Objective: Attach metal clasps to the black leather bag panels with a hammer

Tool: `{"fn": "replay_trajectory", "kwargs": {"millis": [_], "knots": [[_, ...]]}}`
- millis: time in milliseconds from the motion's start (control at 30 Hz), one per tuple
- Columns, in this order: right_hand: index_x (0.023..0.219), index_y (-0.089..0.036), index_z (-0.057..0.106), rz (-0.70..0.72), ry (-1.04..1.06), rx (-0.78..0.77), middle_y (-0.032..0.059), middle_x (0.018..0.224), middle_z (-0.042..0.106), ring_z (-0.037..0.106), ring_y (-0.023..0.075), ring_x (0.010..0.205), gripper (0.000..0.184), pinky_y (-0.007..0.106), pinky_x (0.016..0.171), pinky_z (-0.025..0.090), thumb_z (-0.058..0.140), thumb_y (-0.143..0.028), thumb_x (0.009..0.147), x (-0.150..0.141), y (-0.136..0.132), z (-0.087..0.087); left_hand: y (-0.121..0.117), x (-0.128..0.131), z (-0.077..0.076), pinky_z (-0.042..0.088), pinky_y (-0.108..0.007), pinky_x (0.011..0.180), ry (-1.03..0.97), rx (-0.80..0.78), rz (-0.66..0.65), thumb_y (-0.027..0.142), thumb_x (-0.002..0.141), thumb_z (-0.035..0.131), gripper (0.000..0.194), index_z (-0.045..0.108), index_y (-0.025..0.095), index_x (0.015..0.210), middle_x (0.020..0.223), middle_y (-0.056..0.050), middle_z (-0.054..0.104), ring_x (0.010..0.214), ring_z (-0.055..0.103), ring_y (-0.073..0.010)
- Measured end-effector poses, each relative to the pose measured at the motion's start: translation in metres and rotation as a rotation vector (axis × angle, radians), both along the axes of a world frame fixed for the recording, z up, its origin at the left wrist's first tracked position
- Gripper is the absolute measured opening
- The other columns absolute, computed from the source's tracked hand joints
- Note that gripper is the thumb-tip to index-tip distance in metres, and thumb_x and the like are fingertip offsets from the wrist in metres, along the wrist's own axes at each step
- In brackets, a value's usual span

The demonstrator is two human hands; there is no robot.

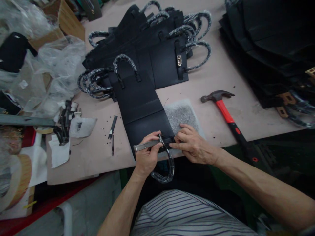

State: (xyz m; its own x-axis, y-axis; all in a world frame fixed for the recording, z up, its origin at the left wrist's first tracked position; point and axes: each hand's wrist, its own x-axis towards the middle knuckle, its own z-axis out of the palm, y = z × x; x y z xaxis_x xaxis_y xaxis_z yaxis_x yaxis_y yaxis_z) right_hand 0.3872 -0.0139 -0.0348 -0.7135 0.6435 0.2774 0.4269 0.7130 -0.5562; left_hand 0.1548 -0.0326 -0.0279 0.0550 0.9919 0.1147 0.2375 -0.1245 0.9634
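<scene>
A black leather bag panel lies flat across the table's near edge, one plastic-wrapped handle hanging off the front. My left hand is closed round a metal punch-like tool, its tip held against the panel's near end. My right hand pinches and presses the panel's edge right beside the tool tip, fingers closed on the leather. Under the panel's right side sits a grey pad.
A red-handled claw hammer lies to the right. Stacks of finished black bags fill the back; more black pieces at right. A small black tool, paper scraps and plastic wrap are at left.
</scene>
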Motion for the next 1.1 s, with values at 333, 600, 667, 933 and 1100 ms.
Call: {"fn": "replay_trajectory", "kwargs": {"millis": [333, 600, 667, 933, 1100], "knots": [[0.116, -0.021, 0.069, 0.003, -0.018, -0.023, 0.0057, 0.094, 0.057, 0.047, 0.0225, 0.092, 0.039, 0.059, 0.111, 0.030, 0.049, -0.011, 0.083, -0.0050, 0.0014, 0.0020, 0.0003, -0.0004, 0.0017, 0.055, -0.042, 0.104, 0.038, 0.050, -0.034, 0.014, 0.089, 0.068, 0.013, 0.066, 0.019, 0.101, 0.117, -0.009, 0.074, 0.112, 0.070, -0.0217], [0.119, -0.020, 0.068, 0.004, -0.046, 0.059, 0.0063, 0.092, 0.058, 0.045, 0.0229, 0.090, 0.039, 0.060, 0.110, 0.032, 0.050, -0.013, 0.085, -0.0031, -0.0027, 0.0027, -0.0016, -0.0022, -0.0012, 0.053, -0.043, 0.106, 0.069, 0.077, -0.084, 0.013, 0.091, 0.065, 0.014, 0.065, 0.020, 0.104, 0.121, -0.009, 0.073, 0.116, 0.068, -0.0213], [0.117, -0.020, 0.068, -0.002, -0.044, 0.063, 0.0060, 0.092, 0.058, 0.046, 0.0226, 0.090, 0.038, 0.059, 0.110, 0.032, 0.049, -0.013, 0.086, -0.0029, -0.0031, 0.0028, -0.0020, -0.0021, -0.0014, 0.053, -0.043, 0.107, 0.070, 0.077, -0.086, 0.013, 0.091, 0.065, 0.015, 0.065, 0.020, 0.105, 0.122, -0.009, 0.072, 0.117, 0.068, -0.0215], [0.115, -0.021, 0.069, -0.007, -0.015, 0.056, 0.0054, 0.092, 0.058, 0.046, 0.0217, 0.089, 0.037, 0.058, 0.110, 0.032, 0.050, -0.013, 0.085, -0.0021, -0.0029, 0.0027, -0.0024, 0.0023, 0.0029, 0.056, -0.042, 0.103, 0.101, 0.107, -0.115, 0.012, 0.090, 0.066, 0.015, 0.066, 0.020, 0.102, 0.120, -0.009, 0.073, 0.114, 0.070, -0.0216], [0.114, -0.020, 0.069, -0.009, -0.012, 0.035, 0.0054, 0.091, 0.057, 0.046, 0.0218, 0.089, 0.037, 0.058, 0.110, 0.032, 0.051, -0.012, 0.083, -0.0015, -0.0034, 0.0033, -0.0016, 0.0043, 0.0046, 0.056, -0.043, 0.103, 0.126, 0.119, -0.117, 0.012, 0.090, 0.065, 0.014, 0.066, 0.019, 0.102, 0.119, -0.010, 0.074, 0.114, 0.070, -0.0218]]}}
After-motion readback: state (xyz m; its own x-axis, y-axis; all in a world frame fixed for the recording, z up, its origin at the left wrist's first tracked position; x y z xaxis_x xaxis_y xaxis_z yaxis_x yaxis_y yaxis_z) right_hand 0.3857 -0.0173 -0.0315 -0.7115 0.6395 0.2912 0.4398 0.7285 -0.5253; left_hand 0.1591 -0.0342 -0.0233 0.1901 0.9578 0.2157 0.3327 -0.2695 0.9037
